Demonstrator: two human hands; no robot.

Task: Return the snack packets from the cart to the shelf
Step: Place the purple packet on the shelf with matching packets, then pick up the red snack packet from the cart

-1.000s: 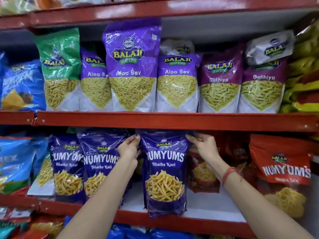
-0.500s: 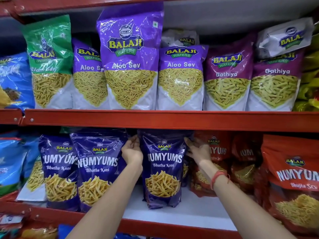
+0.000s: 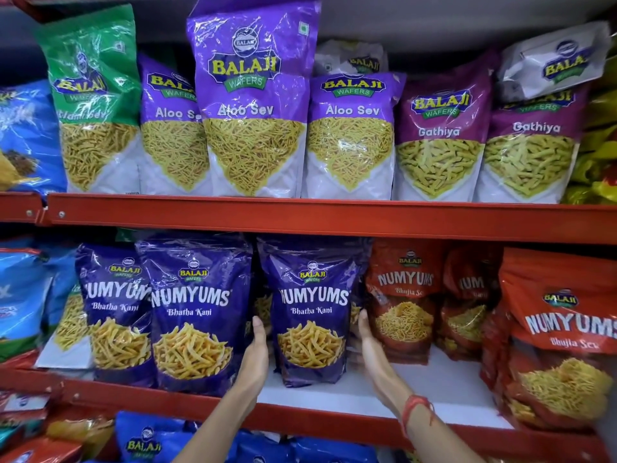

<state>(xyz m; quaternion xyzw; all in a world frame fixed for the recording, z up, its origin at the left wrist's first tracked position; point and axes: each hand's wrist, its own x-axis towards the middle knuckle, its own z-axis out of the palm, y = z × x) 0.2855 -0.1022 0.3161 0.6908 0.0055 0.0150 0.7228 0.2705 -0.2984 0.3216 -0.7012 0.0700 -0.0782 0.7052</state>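
We stand at a red metal shelf (image 3: 300,222) and use the purple Numyums Bhatha Kani packet (image 3: 310,315) as our landmark. It stands upright on the white board of the lower shelf, set back from the front edge, between our two hands. Our left hand (image 3: 255,349) lies flat against its left side, fingers (image 3: 258,327) straight and pointing up, not curled around it. Our right hand (image 3: 372,352) presses its right side the same way, palm open against the packet; a red thread (image 3: 414,412) circles that wrist. Neither hand is closed; the packet is steadied between two open palms.

Just left of the landmark stands a second purple Bhatha Kani packet (image 3: 195,315), nearer the front edge, with a third (image 3: 113,305) further left. Just right of it are red Numyums Bhujia Sev packets (image 3: 404,302), and a larger red one (image 3: 561,335) sits well to the right. Above it, on the upper shelf, stand Aloo Sev packets (image 3: 253,105) and, up to the right, Gathiya packets (image 3: 440,135).
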